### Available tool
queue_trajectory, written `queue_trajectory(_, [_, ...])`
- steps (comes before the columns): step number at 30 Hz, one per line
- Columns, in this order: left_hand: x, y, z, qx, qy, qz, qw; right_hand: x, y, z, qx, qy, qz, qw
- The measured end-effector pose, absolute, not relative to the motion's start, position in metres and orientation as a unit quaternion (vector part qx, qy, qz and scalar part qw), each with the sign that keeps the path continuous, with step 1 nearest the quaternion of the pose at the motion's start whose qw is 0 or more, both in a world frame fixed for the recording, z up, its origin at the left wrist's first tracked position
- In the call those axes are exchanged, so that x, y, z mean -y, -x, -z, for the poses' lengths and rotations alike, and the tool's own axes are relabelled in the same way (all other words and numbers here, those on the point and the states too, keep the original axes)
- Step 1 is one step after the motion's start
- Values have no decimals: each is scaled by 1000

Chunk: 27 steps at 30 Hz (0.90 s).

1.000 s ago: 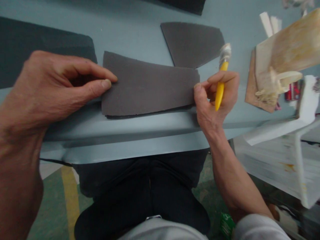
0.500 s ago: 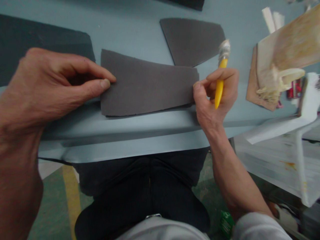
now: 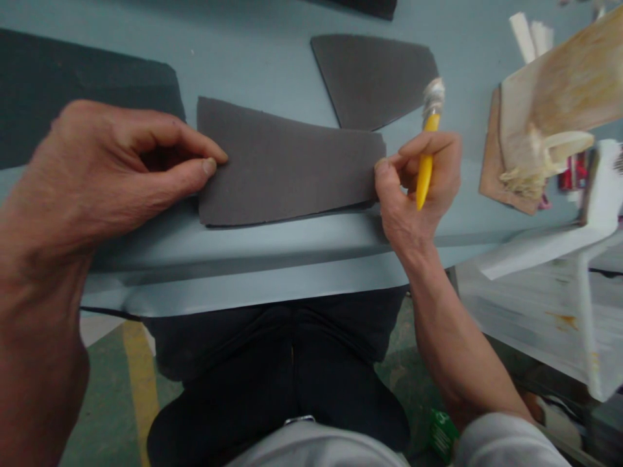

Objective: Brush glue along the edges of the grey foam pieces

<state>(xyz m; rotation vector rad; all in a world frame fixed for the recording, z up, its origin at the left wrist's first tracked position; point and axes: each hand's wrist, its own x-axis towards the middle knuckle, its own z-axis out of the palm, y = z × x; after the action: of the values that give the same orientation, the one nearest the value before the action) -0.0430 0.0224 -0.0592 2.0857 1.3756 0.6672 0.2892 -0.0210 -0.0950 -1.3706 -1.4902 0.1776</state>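
Observation:
A dark grey, curved-edged sheet piece lies along the near edge of the table, its foam-like material only partly certain. My left hand pinches its left end between thumb and forefinger. At the opposite end, my right hand has thumb and finger closed on the sheet's right edge. Tucked across the fingers of that same hand is a yellow-handled brush-like tool, its pale, silvery end pointing up and away. A second grey sheet piece lies just behind, close to the first one's upper right edge.
A larger dark sheet lies at the left. On the right stand a stained beige container on a brown board, and a white bent strip by the table edge. Another dark piece shows at the top.
My left hand has shifted slightly right along the sheet's left end. The brush-like tool and my right hand have drifted a little left. The sheet has barely moved.

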Motion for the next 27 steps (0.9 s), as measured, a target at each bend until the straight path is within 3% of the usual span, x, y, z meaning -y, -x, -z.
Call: queue_trajectory(27, [-20, 38, 57, -500, -796, -244, 237, 28, -292, 92, 627, 602, -89, 486])
